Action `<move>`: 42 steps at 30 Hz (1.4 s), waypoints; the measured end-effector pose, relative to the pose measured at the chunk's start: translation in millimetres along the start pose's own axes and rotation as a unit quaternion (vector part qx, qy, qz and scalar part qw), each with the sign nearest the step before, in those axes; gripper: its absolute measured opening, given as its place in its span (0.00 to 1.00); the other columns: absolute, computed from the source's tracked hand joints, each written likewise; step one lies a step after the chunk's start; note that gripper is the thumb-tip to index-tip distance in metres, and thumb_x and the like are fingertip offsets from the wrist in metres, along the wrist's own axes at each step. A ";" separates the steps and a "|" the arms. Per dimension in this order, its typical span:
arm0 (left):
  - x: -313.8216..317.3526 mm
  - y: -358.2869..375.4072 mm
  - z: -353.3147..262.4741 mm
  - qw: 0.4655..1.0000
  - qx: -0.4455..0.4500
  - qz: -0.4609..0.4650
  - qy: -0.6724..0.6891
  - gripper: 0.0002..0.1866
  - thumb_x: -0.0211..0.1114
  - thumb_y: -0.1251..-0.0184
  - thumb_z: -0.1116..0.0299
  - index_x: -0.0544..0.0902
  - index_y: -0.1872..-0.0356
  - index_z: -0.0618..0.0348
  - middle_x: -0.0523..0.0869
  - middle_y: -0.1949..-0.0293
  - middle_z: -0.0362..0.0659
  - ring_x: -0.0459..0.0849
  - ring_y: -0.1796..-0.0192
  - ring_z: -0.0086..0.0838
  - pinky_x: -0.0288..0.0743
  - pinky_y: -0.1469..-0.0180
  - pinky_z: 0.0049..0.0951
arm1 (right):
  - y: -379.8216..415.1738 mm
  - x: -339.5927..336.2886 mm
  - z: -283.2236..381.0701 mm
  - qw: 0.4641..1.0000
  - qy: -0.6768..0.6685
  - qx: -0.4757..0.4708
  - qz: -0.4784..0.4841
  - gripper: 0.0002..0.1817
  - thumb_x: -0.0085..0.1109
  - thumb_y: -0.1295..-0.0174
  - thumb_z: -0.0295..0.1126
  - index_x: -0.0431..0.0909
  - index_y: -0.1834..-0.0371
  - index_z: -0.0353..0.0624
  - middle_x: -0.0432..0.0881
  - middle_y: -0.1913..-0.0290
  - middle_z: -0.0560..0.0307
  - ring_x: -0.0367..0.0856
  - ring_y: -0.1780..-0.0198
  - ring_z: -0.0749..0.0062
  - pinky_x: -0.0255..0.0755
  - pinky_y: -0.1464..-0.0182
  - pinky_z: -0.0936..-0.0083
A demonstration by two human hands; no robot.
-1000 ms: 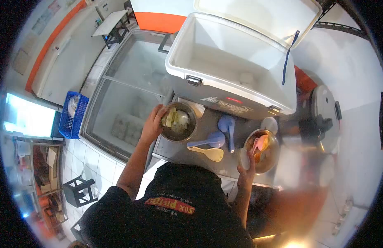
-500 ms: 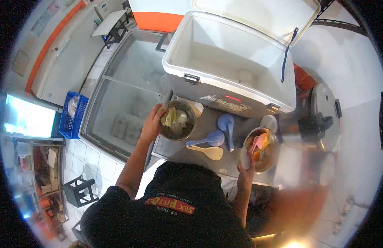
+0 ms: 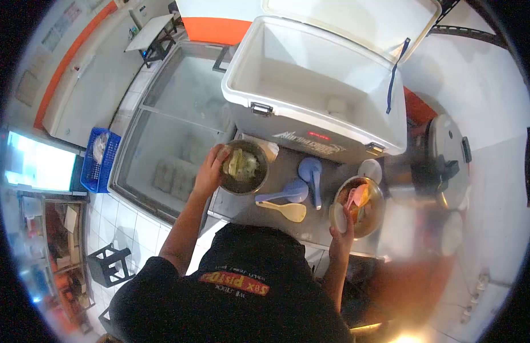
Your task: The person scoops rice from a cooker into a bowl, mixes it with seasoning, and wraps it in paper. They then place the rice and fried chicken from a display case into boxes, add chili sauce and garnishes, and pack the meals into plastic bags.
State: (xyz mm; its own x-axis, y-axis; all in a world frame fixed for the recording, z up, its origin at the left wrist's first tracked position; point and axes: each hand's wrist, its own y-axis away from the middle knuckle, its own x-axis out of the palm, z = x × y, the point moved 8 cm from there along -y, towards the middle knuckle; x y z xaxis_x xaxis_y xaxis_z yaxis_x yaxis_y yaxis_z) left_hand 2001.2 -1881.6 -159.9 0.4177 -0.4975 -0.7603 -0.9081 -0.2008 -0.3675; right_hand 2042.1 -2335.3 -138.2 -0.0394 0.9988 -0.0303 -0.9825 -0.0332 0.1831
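Round metal bowl [image 3: 260,178] partly filled with pale green pieces, seen near the open cooler's [image 3: 328,135] left front corner, wider bowl [image 3: 377,220] of orange-brown food, pink utensil [image 3: 361,192] tilted inside, placed before the cooler's right front.

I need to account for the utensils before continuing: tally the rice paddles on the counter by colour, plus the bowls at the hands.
Blue paddles: 2
Cream paddle: 1
Metal bowls: 2
Total: 5
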 end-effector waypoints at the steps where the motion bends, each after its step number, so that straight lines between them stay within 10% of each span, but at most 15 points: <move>1: 1.8 -1.6 0.8 1.000 -0.013 0.017 -0.012 0.43 0.70 0.63 0.85 0.71 0.36 0.50 0.70 0.32 0.50 0.70 0.31 0.53 0.72 0.34 0.46 | -2.5 0.4 -2.4 1.000 -0.026 -0.002 0.004 0.45 0.75 0.56 0.33 0.68 0.30 0.40 0.72 0.32 0.49 0.68 0.31 0.57 0.59 0.27 0.61; 15: -1.1 -1.4 -1.0 0.998 -0.046 0.040 0.019 0.42 0.70 0.58 0.84 0.70 0.34 0.56 0.68 0.31 0.53 0.68 0.30 0.57 0.67 0.29 0.49 | -2.4 -6.6 -13.4 0.999 -0.041 -0.010 -0.006 0.44 0.74 0.56 0.30 0.68 0.30 0.40 0.71 0.32 0.49 0.68 0.30 0.57 0.58 0.27 0.60; 21: -7.1 5.8 9.1 0.979 -0.114 -0.090 0.143 0.47 0.76 0.61 0.85 0.64 0.34 0.57 0.68 0.33 0.53 0.71 0.31 0.48 0.69 0.31 0.40 | -7.7 -1.9 -20.1 0.999 -0.053 -0.005 -0.010 0.44 0.75 0.53 0.38 0.68 0.31 0.37 0.71 0.32 0.48 0.68 0.30 0.56 0.58 0.28 0.61; 23: 6.2 22.9 30.0 0.867 -0.204 -0.187 0.414 0.52 0.79 0.59 0.82 0.56 0.32 0.56 0.68 0.35 0.49 0.70 0.32 0.40 0.67 0.31 0.39 | -11.3 4.1 -23.5 0.995 -0.099 -0.001 0.007 0.42 0.74 0.52 0.40 0.68 0.32 0.37 0.70 0.32 0.47 0.67 0.30 0.56 0.58 0.28 0.60; 27: 3.3 25.8 14.4 0.855 -0.198 -0.189 0.441 0.54 0.82 0.58 0.77 0.51 0.32 0.54 0.67 0.36 0.47 0.69 0.32 0.35 0.66 0.30 0.40 | -19.1 37.5 -10.1 0.990 -0.133 -0.043 0.030 0.34 0.66 0.47 0.35 0.69 0.35 0.37 0.69 0.32 0.49 0.63 0.28 0.59 0.53 0.26 0.60; 36: 20.7 3.8 -120.5 0.896 -0.077 0.092 0.428 0.58 0.85 0.64 0.74 0.54 0.31 0.55 0.67 0.34 0.47 0.68 0.30 0.37 0.62 0.28 0.40 | -5.3 178.2 101.8 0.928 0.081 -0.278 0.234 0.42 0.85 0.66 0.32 0.66 0.47 0.46 0.67 0.33 0.41 0.66 0.31 0.52 0.61 0.31 0.58; 42: 36.5 3.4 -159.6 0.842 -0.065 0.298 0.446 0.55 0.84 0.63 0.71 0.59 0.29 0.57 0.71 0.35 0.48 0.67 0.29 0.36 0.63 0.28 0.39 | -2.6 163.4 98.2 0.875 0.296 -0.204 0.324 0.49 0.82 0.61 0.48 0.68 0.35 0.42 0.69 0.37 0.38 0.69 0.36 0.47 0.68 0.38 0.57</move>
State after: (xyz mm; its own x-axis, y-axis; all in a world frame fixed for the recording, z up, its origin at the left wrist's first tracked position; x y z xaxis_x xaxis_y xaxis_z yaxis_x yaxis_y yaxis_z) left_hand 2008.6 -2035.2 -103.5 -0.2488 -0.9665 -0.0630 -0.9683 0.2466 0.0412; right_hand 2056.1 -2168.4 -47.2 -0.5808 0.5753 -0.5760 -0.6975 -0.7165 -0.0123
